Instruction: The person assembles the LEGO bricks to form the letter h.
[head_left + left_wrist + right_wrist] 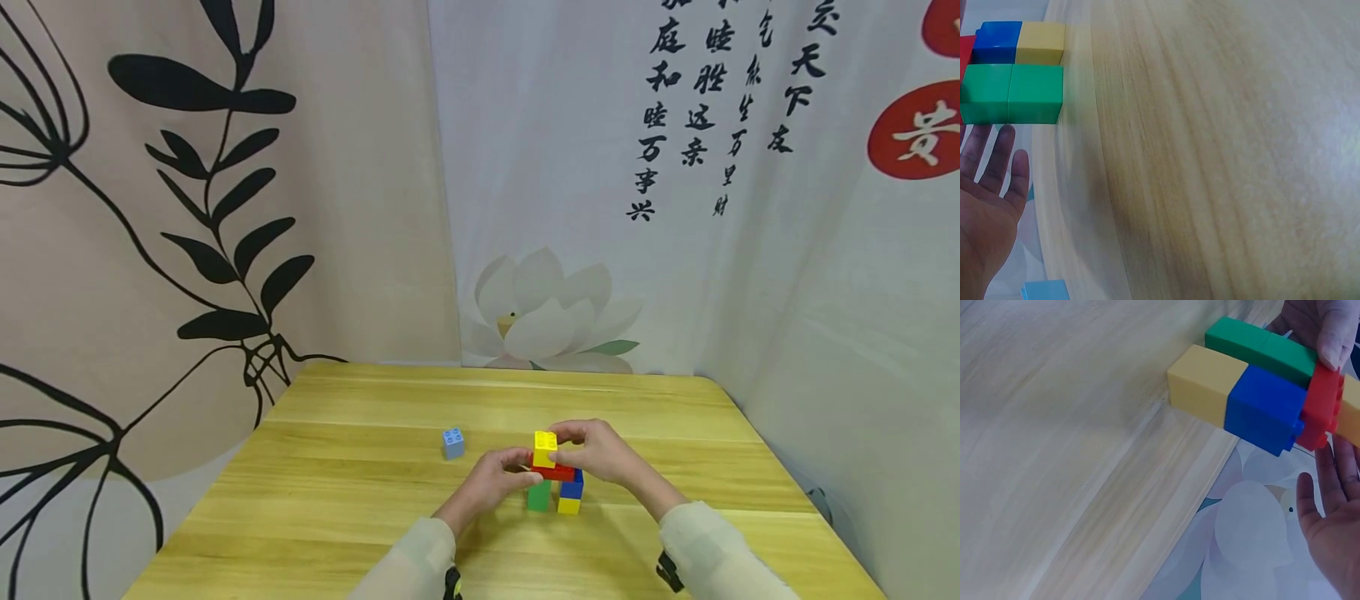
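My left hand (495, 482) grips the left end of a red brick (553, 472), thumb in front. The red brick lies across two stacks. Under its left part stand green bricks (538, 497), two high in the left wrist view. On the other side, a blue brick (572, 486) sits on a yellow brick (568, 506). My right hand (596, 450) pinches another yellow brick (545, 448) at the top of the red one. In the right wrist view the left thumb (1330, 353) presses the red brick, whose studs partly show past the blue brick.
A light blue brick (453, 444) stands apart, left of the stacks and farther back. The wooden table (337, 492) ends at a patterned cloth backdrop (375, 208). Both forearms reach in from the front edge.
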`<action>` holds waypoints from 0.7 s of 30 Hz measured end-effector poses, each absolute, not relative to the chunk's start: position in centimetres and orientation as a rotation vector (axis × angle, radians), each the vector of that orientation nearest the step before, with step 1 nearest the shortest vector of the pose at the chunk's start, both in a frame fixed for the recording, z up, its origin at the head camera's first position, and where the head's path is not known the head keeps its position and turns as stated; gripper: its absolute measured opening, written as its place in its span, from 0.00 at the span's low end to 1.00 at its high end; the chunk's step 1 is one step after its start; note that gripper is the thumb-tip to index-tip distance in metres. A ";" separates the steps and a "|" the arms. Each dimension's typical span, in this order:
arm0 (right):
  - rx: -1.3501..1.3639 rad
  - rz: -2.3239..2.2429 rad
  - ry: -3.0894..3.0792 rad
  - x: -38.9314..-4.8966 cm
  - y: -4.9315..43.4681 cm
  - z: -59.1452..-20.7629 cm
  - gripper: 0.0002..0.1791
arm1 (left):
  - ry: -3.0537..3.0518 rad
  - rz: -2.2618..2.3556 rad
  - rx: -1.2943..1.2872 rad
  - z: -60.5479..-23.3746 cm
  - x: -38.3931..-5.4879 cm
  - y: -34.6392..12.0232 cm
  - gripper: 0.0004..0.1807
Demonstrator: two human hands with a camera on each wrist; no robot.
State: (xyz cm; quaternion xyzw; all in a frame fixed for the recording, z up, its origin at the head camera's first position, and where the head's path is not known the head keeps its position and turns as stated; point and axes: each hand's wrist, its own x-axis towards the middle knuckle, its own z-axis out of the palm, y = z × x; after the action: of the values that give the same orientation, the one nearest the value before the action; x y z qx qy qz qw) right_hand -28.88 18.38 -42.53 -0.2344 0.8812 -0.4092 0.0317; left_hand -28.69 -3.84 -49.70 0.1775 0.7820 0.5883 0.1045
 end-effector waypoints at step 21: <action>-0.706 -1.276 2.721 -28.7 18.5 -43.2 0.21 | 2.334 1.721 0.510 -49.5 -28.5 -3.7 0.15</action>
State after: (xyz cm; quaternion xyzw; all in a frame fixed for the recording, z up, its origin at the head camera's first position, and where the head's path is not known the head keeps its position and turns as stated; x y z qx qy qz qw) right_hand -28.70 18.46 -43.21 -0.2286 0.8810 -0.4133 0.0273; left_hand -28.46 -3.69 -49.54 0.1724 0.7887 0.5818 0.0985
